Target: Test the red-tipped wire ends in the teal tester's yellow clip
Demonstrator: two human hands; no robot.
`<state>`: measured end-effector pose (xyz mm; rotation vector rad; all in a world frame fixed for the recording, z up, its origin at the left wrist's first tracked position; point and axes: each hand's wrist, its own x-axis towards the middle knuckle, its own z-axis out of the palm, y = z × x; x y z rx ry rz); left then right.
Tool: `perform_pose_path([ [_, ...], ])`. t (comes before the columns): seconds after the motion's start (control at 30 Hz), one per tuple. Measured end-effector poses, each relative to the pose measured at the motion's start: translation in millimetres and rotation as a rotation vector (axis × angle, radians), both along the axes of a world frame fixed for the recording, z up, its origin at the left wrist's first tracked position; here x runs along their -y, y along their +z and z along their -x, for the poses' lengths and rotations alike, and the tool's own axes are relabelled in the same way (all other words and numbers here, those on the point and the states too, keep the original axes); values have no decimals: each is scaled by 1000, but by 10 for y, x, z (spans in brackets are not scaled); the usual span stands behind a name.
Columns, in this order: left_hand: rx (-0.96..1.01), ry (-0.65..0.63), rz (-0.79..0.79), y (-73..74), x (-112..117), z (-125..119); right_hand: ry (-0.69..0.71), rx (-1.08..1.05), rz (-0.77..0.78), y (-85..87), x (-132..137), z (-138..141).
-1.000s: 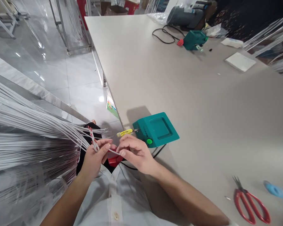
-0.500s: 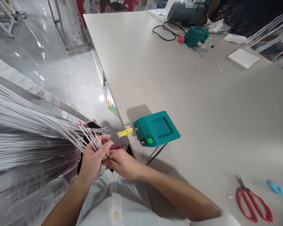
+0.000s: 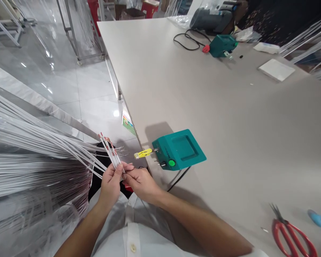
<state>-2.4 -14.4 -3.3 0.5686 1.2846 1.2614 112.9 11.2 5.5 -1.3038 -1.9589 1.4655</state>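
Two bare hands meet in front of a person's pale buttoned shirt [image 3: 152, 239]. The left hand [image 3: 111, 181] is closed, thumb against fingers, around a small bundle of red-tipped white wires [image 3: 112, 154], which rises above the thumb, tips pointing up and away. The right hand [image 3: 142, 182], its thumb and forefinger pinched together, grips the bundle's lower end, just beside the left fingertips. To the left, a mass of long white strands [image 3: 37, 137] stretches toward the hands. To the right, on a grey table [image 3: 203, 96], sits a teal box with a green button [image 3: 186, 148], a yellow clip [image 3: 143, 153] jutting from it; nearer the right edge lie red-handled scissors [image 3: 285, 233]
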Motion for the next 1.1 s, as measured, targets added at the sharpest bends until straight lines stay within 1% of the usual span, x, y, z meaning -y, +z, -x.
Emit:
perform_pose_path([
  [0.07, 48, 61, 13, 1, -19, 6, -10, 34, -42, 6, 8, -7],
  [0.13, 87, 164, 50, 20, -52, 24, -9, 48, -51, 4, 16, -15],
  [0.2, 96, 266, 60, 60, -92, 56, -1, 37, -46, -1, 21, -21],
  [0.27, 76, 313, 36, 116, -124, 89, 3, 17, -49, -7, 25, -21],
  [0.33, 38, 288, 26, 169, -136, 108, 15, 17, -75, -14, 28, -17],
  [0.4, -13, 228, 41, 199, -126, 109, 55, 53, -131, -23, 30, -11],
  [0.5, -89, 129, 76, 190, -88, 91, 139, 93, -219, -29, 34, -13],
  [0.57, -113, 103, 82, 171, -63, 85, 160, 79, -260, -11, 35, -25],
  [0.6, -121, 109, 77, 166, -52, 86, 132, 54, -283, 7, 35, -34],
  [0.63, -136, 126, 68, 169, -44, 89, 75, 15, -309, 32, 33, -44],
  [0.7, -187, 141, 60, 198, -31, 95, -101, -93, -368, 95, 22, -63],
  [0.73, -219, 123, 62, 223, -26, 95, -187, -148, -390, 127, 14, -69],
  [0.8, -273, 58, 67, 278, -17, 85, -284, -225, -398, 180, -9, -75],
  [0.87, -312, -2, 61, 316, -10, 66, -312, -253, -369, 204, -33, -76],
  [0.93, -352, -41, 33, 319, -2, 49, -319, -250, -332, 203, -54, -79],
  [1.0, -401, -78, 2, 292, 8, 42, -327, -226, -310, 193, -70, -87],
  [1.1, -443, -103, -19, 245, 26, 40, -295, -201, -317, 192, -83, -107],
])
